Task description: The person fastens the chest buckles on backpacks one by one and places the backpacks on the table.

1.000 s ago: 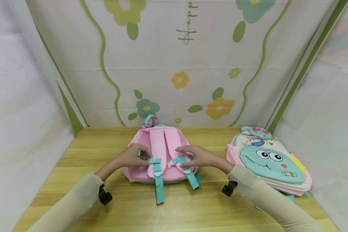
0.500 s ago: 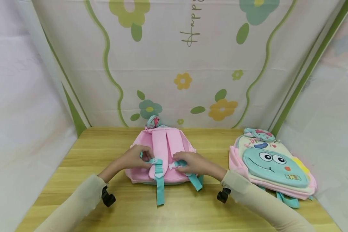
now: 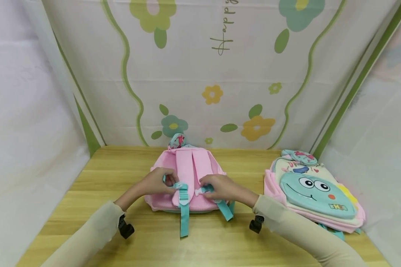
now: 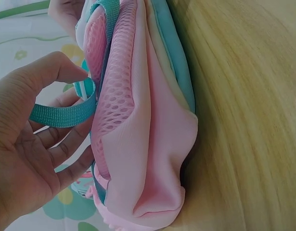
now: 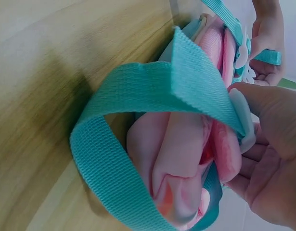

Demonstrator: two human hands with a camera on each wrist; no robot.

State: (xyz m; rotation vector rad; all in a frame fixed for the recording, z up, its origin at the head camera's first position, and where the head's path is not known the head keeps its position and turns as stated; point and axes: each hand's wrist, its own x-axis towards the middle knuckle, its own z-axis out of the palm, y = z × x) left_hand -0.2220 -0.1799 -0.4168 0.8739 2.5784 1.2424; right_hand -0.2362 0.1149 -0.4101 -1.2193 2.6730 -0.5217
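A pink backpack (image 3: 198, 204) lies on the table with its padded shoulder straps (image 3: 184, 163) facing up. My left hand (image 3: 159, 181) pinches a short teal strap with a white buckle piece (image 3: 179, 185) over the left shoulder strap. The teal webbing (image 4: 61, 115) loops out between thumb and fingers in the left wrist view. On the other side, my right hand (image 3: 220, 187) holds a matching teal strap, whose white buckle end (image 3: 198, 191) points toward the left one. The two buckle pieces are apart. A white strap adjuster (image 5: 242, 118) sits by the right fingers in the right wrist view.
Long teal strap ends (image 3: 184, 224) hang toward the table's front. To the right lies a second backpack (image 3: 317, 193) with a smiling teal face. A small round pouch (image 3: 177, 141) is at the pink backpack's top. Flower-printed cloth (image 3: 187, 66) walls the wooden table (image 3: 120, 163).
My right hand has closed its fingers on the right teal strap, where they were spread earlier. The left hand keeps its pinch. The whole head view has shifted slightly.
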